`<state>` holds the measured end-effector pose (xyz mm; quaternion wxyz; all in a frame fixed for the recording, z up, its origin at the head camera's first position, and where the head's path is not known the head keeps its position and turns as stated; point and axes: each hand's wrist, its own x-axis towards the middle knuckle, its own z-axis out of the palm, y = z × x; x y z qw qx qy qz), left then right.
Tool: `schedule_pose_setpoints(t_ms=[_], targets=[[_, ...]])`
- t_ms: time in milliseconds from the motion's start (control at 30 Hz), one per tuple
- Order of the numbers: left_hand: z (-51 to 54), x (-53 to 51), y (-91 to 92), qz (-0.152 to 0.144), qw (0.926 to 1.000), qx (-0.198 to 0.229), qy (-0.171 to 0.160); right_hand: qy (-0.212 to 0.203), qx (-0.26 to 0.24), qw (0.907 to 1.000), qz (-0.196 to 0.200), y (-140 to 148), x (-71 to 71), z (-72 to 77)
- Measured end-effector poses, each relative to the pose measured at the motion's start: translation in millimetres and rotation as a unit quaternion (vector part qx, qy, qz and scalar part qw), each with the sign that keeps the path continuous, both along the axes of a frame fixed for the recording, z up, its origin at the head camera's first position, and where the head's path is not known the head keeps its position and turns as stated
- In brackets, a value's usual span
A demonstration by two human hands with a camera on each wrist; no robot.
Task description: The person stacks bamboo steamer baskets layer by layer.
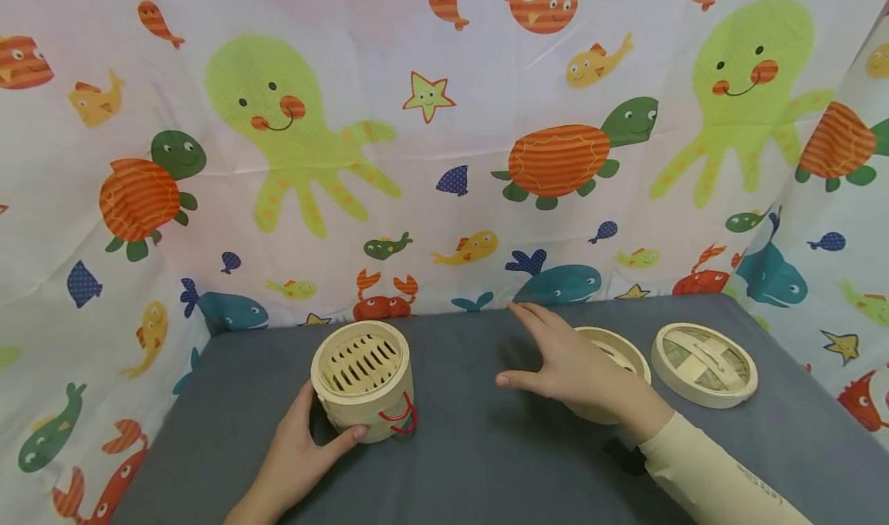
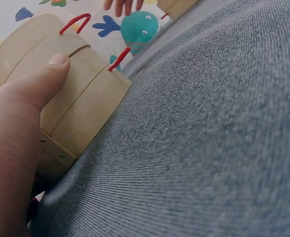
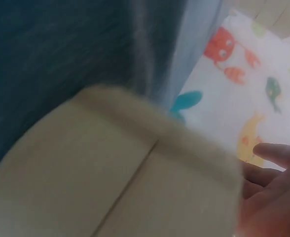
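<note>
A round bamboo steamer basket [image 1: 371, 417] with a slatted bottom and red cord loops stands on the left of the table. My left hand [image 1: 295, 452] grips it from the near left side. In the left wrist view, the thumb [image 2: 49, 81] presses against the steamer's wall [image 2: 88, 94], just below a red loop. My right hand [image 1: 566, 363] is held above the table, thumb and fingers spread, holding nothing. Behind and partly hidden by it is a second bamboo basket [image 1: 635, 351], whose blurred wall [image 3: 110, 182] fills much of the right wrist view.
A woven bamboo lid [image 1: 704, 364] with a strip handle lies flat at the right. Dark grey cloth [image 1: 458, 448] covers the table. A white curtain [image 1: 430, 185] printed with sea animals hangs along the back and sides. Something black [image 1: 625, 457] shows by the right wrist.
</note>
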<state>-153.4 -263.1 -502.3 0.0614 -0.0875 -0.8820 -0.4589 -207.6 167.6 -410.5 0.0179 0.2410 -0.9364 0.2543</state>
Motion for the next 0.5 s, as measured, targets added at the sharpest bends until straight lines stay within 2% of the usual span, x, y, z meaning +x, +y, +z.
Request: schedule_pose_setpoints(t_ms=[267,500], targets=[[3.4,-0.2,-0.3,0.003,1.0000,0.000,-0.002,0.028,0.017,0.9991,-0.025,31.7,1.1,-3.2],[5.1,1.0,0.3,0.000,1.0000,-0.001,-0.005,0.034,0.031,0.9976,-0.052,56.1,11.1,-8.4]])
